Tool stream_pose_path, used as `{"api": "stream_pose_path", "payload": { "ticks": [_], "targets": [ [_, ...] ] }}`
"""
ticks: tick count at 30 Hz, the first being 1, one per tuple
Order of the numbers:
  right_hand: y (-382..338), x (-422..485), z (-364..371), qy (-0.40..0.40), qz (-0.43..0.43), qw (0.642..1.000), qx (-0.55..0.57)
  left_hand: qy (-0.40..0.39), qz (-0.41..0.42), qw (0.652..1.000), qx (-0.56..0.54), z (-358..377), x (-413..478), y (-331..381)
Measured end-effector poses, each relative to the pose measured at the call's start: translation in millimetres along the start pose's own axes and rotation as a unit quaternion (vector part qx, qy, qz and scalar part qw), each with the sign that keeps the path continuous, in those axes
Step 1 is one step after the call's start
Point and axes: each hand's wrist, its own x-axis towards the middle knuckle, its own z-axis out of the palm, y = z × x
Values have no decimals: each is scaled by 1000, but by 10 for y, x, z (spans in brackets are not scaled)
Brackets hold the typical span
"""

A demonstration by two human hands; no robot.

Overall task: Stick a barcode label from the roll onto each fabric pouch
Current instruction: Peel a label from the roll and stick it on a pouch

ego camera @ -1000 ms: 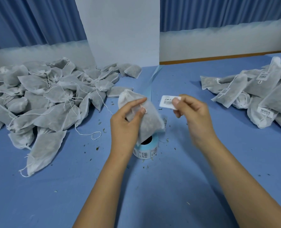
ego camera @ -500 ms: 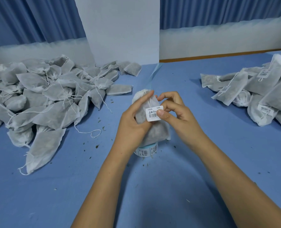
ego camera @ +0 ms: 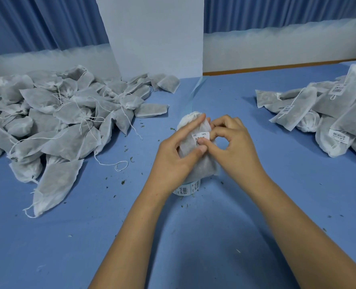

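My left hand grips a white fabric pouch and holds it above the label roll, which shows only at its lower edge. A white barcode label lies on the pouch's upper face. My right hand is curled beside the pouch, its thumb pressing on the label. The lower part of the label is hidden under the thumbs.
A big heap of unlabelled pouches with loose drawstrings covers the left of the blue table. A pile of labelled pouches lies at the right. A white panel stands behind. Small green crumbs are scattered around the roll.
My right hand brought the label from the air onto the pouch and now presses it flat. My left hand kept holding the pouch and shifted slightly right.
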Motion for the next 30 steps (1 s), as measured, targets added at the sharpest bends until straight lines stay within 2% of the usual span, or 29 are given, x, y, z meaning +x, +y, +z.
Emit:
{"api": "stream_pose_path", "payload": {
  "ticks": [5, 7, 9, 12, 16, 20, 27, 30],
  "targets": [
    [1, 3, -19, 56, 86, 995, 2, 20, 13, 1000, 0, -1, 7, 8],
    [12, 41, -35, 43, 140, 984, 97, 22, 16, 1000, -9, -3, 7, 6],
    [7, 51, -33, -6, 158, 955, 252, 19, 10, 999, -40, -4, -4, 7],
    [-16, 8, -3, -21, 177, 921, 346, 26, 3, 998, -58, -8, -1, 24],
    [19, 1, 50, -4, 147, 928, 342, 133, -19, 991, -15, 16, 30, -10],
    [-24, -23, 66, 6, 147, 923, 355, 197, -63, 976, -63, 74, 42, -21],
    [40, -216, -294, 79, 178, 924, 330, 141, -100, 976, -134, 495, 66, 63],
    [167, -376, -583, 53, 227, 909, 346, 140, -121, 974, -131, 801, 75, 60]
  ]
}}
